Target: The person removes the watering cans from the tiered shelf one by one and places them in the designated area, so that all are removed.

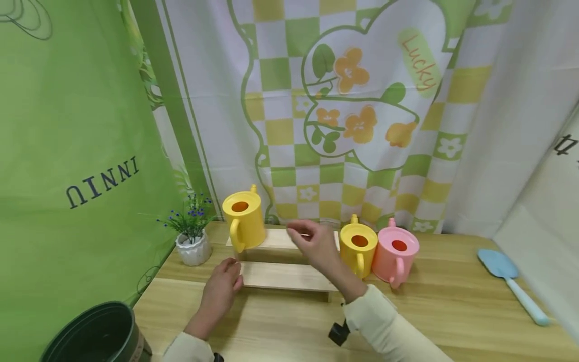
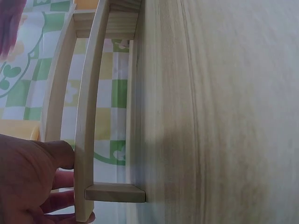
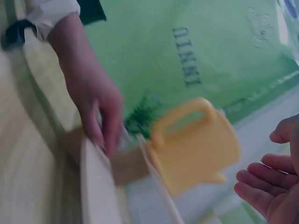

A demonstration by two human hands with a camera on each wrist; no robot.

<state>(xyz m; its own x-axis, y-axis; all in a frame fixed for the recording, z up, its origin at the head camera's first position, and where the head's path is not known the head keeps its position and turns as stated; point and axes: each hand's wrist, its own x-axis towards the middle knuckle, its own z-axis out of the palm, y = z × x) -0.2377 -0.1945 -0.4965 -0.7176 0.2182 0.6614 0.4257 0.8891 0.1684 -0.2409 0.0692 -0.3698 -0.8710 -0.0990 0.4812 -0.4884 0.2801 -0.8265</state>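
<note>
Dark green pot (image 1: 97, 334) sits closest, at 7 o'clock in the head view, rim cut by the frame edge. Wooden table (image 1: 434, 322) runs across the bottom half.

Left hand (image 1: 220, 291) at 6 o'clock, cream sleeve, fingers resting on the left end of the lower plank of a two-step wooden shelf (image 1: 285, 275). Left wrist view: thumb and fingers (image 2: 58, 154) curl around the plank edge just above the shelf's small foot, touching it. Grip looks light, pinching the board end.

Right hand (image 1: 312, 241) hangs above the shelf's upper step, near frame centre, fingers relaxed and slightly bent, holding nothing. Right wrist view shows its fingers (image 3: 261, 179) loose and parted at 4 o'clock; heavy blur there, so contact with the shelf probably none but hard to confirm.

Large yellow watering can (image 1: 243, 221) stands upright on the left end of the upper step, at 9 o'clock from the right hand, handle toward the camera. Same can shows blurred in the right wrist view (image 3: 194, 144).

Small yellow watering can (image 1: 358, 249) stands on the table just beside the shelf's right end, touching or nearly touching a pink watering can (image 1: 397, 256) at its 3 o'clock.

White pot with blue-flowered plant (image 1: 193, 241) at 9 o'clock of the shelf, apart from it. Blue trowel (image 1: 513, 284) lies well off at 3 o'clock. Green and checked curtains (image 1: 344, 110) hang behind.
</note>
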